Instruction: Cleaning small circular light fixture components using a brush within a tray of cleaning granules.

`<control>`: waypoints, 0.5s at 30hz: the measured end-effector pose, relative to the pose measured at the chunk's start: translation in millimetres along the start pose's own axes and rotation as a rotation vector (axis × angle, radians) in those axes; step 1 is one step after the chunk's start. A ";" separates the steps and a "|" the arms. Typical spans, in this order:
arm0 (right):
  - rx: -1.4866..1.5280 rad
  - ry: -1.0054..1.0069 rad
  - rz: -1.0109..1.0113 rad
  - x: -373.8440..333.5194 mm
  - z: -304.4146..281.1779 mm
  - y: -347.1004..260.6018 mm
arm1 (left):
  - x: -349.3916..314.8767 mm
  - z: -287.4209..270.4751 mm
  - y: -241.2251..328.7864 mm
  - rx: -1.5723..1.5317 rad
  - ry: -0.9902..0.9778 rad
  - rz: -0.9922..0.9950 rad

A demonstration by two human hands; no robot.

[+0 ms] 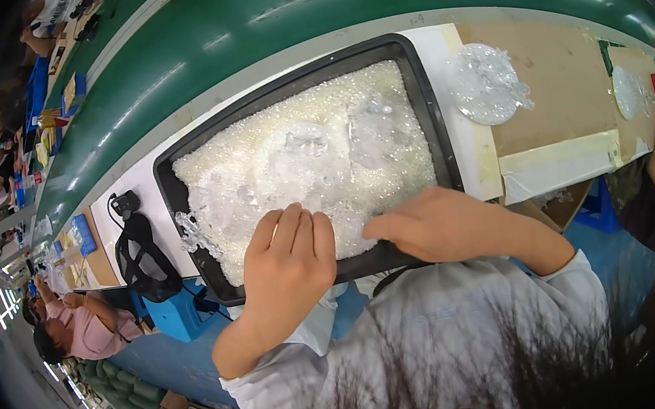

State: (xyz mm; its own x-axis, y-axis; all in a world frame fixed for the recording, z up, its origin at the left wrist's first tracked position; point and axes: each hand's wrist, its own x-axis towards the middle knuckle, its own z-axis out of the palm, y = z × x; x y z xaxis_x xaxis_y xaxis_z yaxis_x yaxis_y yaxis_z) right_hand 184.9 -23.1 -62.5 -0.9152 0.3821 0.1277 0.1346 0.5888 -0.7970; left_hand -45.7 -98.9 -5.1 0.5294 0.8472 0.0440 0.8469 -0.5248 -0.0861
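A black rectangular tray (439, 143) in front of me holds a thick layer of small clear beads (217, 156). Among the beads lie a whitish translucent round piece (268, 175) and, right of it, a clear flat piece (372, 131). My left hand (288, 249) rests over the tray's near side, its fingers stretched forward onto the beads. Right of it, my right hand (435, 226) is closed, with the thumb side toward the left hand. Its fingertips are hidden, and I cannot see what they hold. A clear beaded cluster (195, 234) hangs at the tray's left edge.
A clear beaded disc (485, 83) lies on cardboard (554, 98) to the right, with another disc (632, 93) beyond. A black mesh item (144, 262) sits left of the tray. A green conveyor belt (282, 20) runs behind. Co-workers sit on both sides.
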 end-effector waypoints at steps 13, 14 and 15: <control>0.027 0.186 -0.039 3.3 4.8 -0.4 | 3.4 -8.4 -25.7 -0.134 -0.161 0.006; -0.048 0.251 -0.074 2.8 4.2 -0.7 | 2.7 -6.2 -25.1 -0.131 -0.099 -0.016; -0.115 0.313 -0.117 2.6 4.1 -0.6 | 0.6 -6.0 -23.2 -0.123 -0.044 -0.046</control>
State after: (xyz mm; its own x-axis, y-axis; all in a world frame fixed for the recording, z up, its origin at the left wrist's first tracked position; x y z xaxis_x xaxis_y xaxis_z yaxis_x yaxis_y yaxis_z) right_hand 180.9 -25.3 -64.1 -0.7683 0.4971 0.4033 0.0941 0.7109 -0.6970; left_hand -64.8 -86.7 2.9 0.4898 0.8718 0.0008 0.8712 -0.4895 0.0377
